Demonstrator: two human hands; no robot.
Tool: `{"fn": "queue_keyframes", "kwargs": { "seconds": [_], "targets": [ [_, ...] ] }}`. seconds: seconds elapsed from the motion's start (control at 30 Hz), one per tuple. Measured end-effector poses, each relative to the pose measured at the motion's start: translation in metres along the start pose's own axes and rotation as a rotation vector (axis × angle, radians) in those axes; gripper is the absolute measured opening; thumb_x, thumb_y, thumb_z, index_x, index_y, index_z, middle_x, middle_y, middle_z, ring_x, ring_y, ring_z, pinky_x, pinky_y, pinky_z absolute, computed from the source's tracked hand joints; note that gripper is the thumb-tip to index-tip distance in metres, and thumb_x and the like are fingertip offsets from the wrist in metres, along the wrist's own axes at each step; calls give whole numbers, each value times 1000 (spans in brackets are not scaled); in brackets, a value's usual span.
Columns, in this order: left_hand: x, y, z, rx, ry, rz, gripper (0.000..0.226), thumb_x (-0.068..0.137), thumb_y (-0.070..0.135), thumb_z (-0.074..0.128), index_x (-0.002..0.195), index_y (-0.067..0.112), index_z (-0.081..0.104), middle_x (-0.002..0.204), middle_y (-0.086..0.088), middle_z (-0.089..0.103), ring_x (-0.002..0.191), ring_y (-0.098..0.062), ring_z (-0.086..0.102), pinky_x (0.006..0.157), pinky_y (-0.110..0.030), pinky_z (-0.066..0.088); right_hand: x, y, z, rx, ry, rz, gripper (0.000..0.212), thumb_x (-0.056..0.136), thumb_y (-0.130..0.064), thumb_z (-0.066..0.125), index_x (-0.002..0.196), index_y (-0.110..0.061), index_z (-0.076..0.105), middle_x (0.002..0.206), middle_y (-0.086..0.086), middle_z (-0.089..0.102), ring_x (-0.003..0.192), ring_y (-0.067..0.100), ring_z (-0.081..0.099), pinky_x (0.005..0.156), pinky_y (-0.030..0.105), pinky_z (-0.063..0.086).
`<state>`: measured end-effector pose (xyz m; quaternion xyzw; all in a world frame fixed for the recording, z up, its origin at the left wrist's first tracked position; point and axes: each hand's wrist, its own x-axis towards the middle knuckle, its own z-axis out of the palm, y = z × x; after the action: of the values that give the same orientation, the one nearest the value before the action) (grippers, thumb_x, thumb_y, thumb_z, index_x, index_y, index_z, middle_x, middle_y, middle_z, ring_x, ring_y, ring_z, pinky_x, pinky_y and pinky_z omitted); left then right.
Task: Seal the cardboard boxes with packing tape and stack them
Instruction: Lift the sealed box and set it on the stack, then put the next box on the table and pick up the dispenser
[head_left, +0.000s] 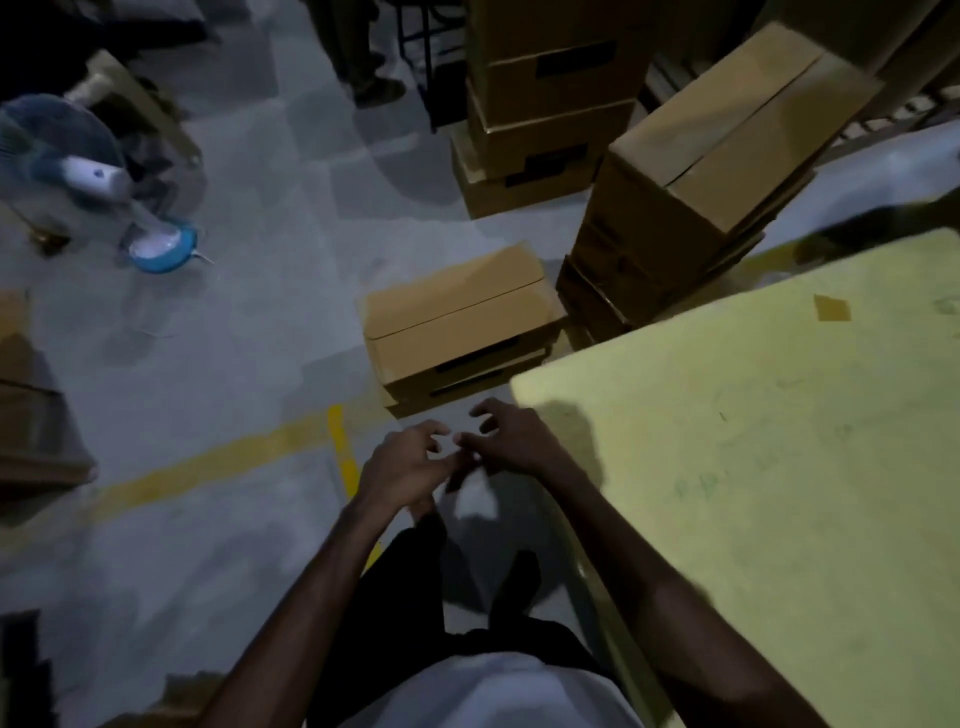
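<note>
A low stack of brown cardboard boxes (457, 317) sits on the grey floor just ahead of me, its top flaps closed along a centre seam. My left hand (405, 462) and my right hand (511, 441) hang close together in the air in front of that stack, fingers loosely curled, holding nothing. A taller stack of boxes (701, 171) stands to the right behind it, and another stack (545, 104) farther back. No tape roll is in view.
A yellow-green tabletop (779, 467) fills the right side, its corner near my right hand. A blue and white standing fan (104, 182) is at the left. A yellow floor line (208, 462) runs across the floor. Someone's feet (374, 83) stand at the back.
</note>
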<state>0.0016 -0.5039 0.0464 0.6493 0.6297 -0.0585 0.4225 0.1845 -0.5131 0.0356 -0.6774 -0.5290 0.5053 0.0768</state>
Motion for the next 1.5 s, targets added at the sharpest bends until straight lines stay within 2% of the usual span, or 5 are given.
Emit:
{"fn": "queue_keyframes", "kwargs": {
  "seconds": [0.2, 0.37, 0.8, 1.1, 1.5],
  "targets": [
    [150, -24, -54, 10, -136, 15, 46, 87, 56, 58, 125, 32, 66, 120, 2, 72, 105, -25, 69, 80, -36, 56, 153, -38, 3, 102, -39, 184, 59, 91, -64, 63, 118, -12, 69, 109, 1, 69, 100, 18, 66, 84, 36, 54],
    [309, -79, -90, 58, -202, -8, 72, 72, 78, 46, 112, 26, 76, 115, -3, 76, 106, -27, 71, 81, -38, 56, 287, -48, 23, 246, 90, 363, 30, 98, -50, 62, 103, -22, 71, 105, 1, 70, 106, 26, 64, 73, 27, 41],
    [610, -149, -58, 323, -86, 69, 80, 94, 49, 69, 158, 16, 33, 160, -14, 36, 140, -41, 40, 107, -59, 41, 536, 74, 100, 1029, 412, 1072, 115, 82, -50, 79, 164, -18, 6, 168, 7, 20, 147, 37, 32, 109, 49, 42],
    [695, -148, -40, 279, -107, -41, 93, 85, 86, 49, 155, 27, 35, 155, -12, 43, 141, -39, 41, 113, -64, 28, 570, 117, 111, 1491, 288, 984, 105, 55, -80, 80, 143, -26, 56, 142, 3, 58, 125, 31, 56, 104, 51, 50],
    [570, -75, -122, 133, 218, 16, 97, 69, 86, 70, 119, 7, 43, 110, -14, 63, 95, -35, 64, 70, -41, 48, 479, 10, 14, 1171, 771, 736, 90, 78, -51, 78, 154, -42, 30, 137, -9, 59, 122, 26, 57, 107, 48, 47]
  ]
}}
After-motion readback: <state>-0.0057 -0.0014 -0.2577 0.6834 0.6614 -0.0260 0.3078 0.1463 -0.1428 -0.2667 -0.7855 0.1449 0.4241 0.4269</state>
